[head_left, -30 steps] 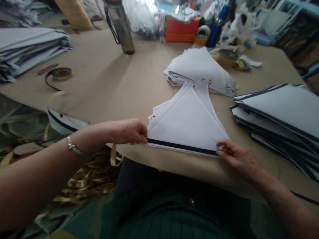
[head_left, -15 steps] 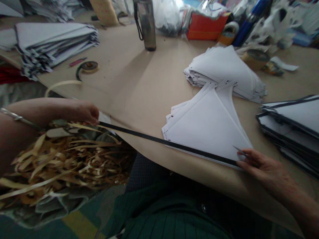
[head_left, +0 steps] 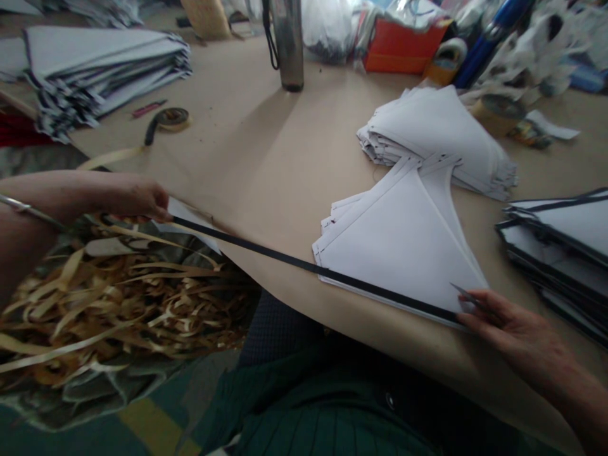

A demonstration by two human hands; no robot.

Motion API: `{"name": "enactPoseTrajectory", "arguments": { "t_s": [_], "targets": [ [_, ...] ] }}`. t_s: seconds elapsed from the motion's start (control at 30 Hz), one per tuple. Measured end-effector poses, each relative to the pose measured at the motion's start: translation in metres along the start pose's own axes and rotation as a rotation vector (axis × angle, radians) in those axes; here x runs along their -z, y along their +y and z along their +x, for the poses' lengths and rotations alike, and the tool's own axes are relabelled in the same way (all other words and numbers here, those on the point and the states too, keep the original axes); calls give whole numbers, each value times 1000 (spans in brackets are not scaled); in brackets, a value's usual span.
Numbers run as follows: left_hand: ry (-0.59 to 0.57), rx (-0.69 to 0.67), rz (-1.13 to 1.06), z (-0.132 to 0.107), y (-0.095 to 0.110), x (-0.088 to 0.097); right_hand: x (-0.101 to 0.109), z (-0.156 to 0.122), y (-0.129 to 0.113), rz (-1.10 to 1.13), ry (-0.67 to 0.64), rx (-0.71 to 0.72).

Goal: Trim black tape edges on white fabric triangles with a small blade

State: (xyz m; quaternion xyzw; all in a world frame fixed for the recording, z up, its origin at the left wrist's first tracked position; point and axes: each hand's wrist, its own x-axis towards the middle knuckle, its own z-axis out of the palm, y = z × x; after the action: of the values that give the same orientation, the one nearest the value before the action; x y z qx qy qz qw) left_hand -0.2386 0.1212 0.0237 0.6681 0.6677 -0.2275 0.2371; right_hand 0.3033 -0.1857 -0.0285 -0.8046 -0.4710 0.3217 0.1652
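Observation:
A strip of black tape (head_left: 266,251) runs taut between my two hands. My left hand (head_left: 137,199) is closed on its left end, out past the table edge. At the other end, my right hand (head_left: 498,320) presses the tape against the lower right corner of a white fan-shaped sheet (head_left: 394,234). A thin pointed metal tool (head_left: 460,290) sticks out between the right thumb and fingers; its handle is hidden. The tape lies along the sheet's near edge, and more white sheets are fanned out beneath.
White pieces are stacked behind (head_left: 437,120), with black-edged stacks at right (head_left: 565,234) and far left (head_left: 104,63). A tape roll (head_left: 173,119), a dark bottle (head_left: 291,50) and an orange box (head_left: 403,47) stand farther back. Peeled backing strips (head_left: 175,304) fill a sack below the left edge.
My left hand has moved farther left and slightly up, drawing the black tape with it. My right hand stays at the sheet's corner. The whole view has shifted a little.

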Motion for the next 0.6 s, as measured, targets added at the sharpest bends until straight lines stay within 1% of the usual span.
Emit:
{"name": "enactPoseTrajectory", "arguments": {
  "t_s": [0.1, 0.2, 0.27, 0.33, 0.4, 0.47, 0.5, 0.53, 0.6],
  "targets": [
    [-98, 35, 119, 3, 2, -1, 1, 1, 3, -18, -9, -11],
    [-109, 32, 160, 6, 7, -2, 4, 0, -2, -120, 0, 38],
    [-101, 14, 162, 7, 9, -2, 5, -2, -14, -231, 19, 113],
    [-91, -7, 168, 6, 9, -1, 2, -4, -34, -306, 45, 240],
    [-89, -22, 180, 5, 8, 1, -7, -5, -60, -309, 53, 431],
    [-95, -10, 196, 5, 9, 2, -22, -3, -88, -302, -2, 621],
    [-91, -2, 201, 4, 9, 2, -31, 0, -101, -312, -44, 694],
    [-81, 4, 201, 4, 10, 2, -41, 3, -113, -334, -84, 745],
    [-59, 14, 192, 2, 13, 0, -59, 9, -131, -399, -140, 800]
  ]
}}
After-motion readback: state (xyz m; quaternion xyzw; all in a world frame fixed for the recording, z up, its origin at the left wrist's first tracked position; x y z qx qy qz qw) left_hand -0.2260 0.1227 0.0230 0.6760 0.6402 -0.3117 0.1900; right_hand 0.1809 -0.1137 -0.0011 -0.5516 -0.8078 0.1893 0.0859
